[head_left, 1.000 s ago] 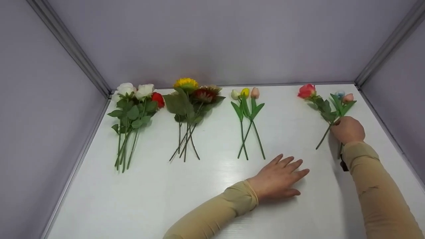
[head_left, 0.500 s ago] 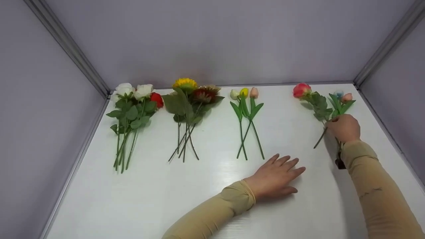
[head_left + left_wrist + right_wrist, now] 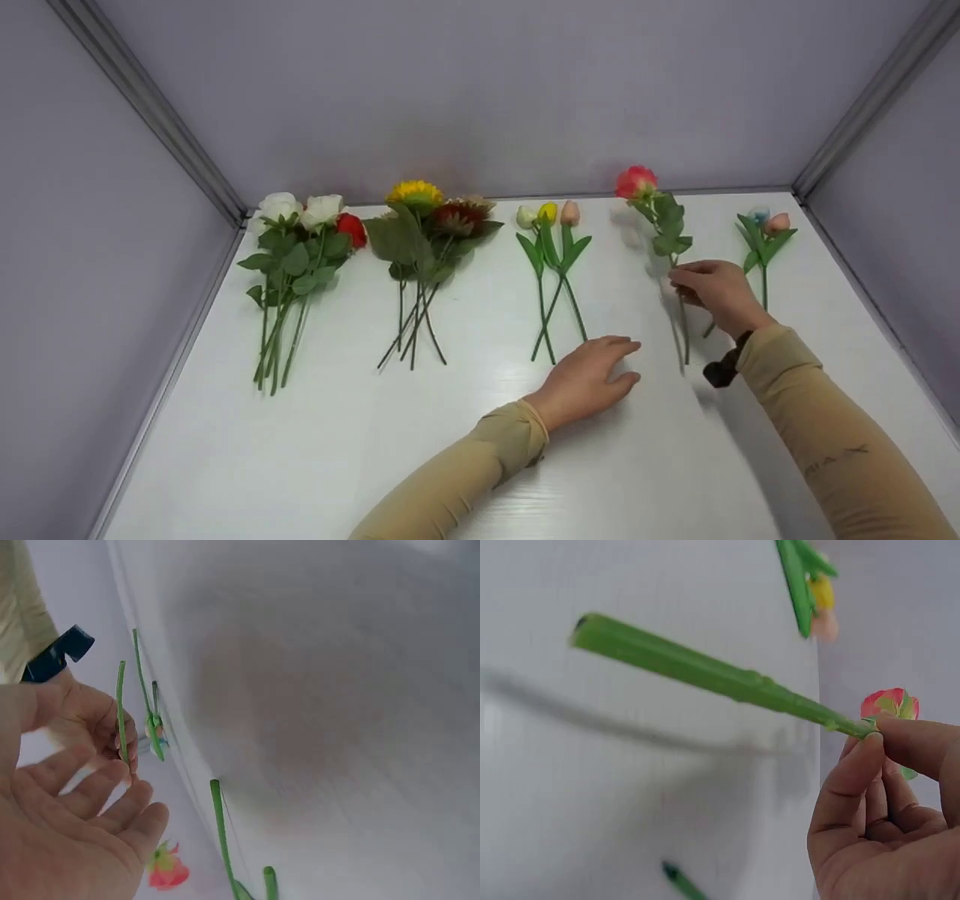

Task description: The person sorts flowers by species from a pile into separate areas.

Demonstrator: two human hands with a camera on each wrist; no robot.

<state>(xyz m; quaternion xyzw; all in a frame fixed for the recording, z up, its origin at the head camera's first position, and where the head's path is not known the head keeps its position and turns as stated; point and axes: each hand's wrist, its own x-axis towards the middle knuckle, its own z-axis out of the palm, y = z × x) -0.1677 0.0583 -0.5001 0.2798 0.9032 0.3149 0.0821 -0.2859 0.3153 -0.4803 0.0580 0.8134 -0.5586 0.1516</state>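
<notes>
My right hand pinches the green stem of a pink-red rose between thumb and fingertips. In the right wrist view the lower stem juts out past the thumb, raised above the white table with its shadow beneath. My left hand is near the stem ends of several tulips, its fingers loosely extended around nothing. These tulips, white, yellow and peach, lie with crossed stems. Right of my right hand lie a blue and a peach tulip, their stems partly hidden by it.
White roses with a red rose lie at the table's far left. Beside them is a bunch with a yellow sunflower and dark red blooms. Grey panels enclose the white table.
My right hand has lifted the pink-red rose away from the two right-hand tulips and carried it left. My left hand has shifted left and its fingers have drawn together.
</notes>
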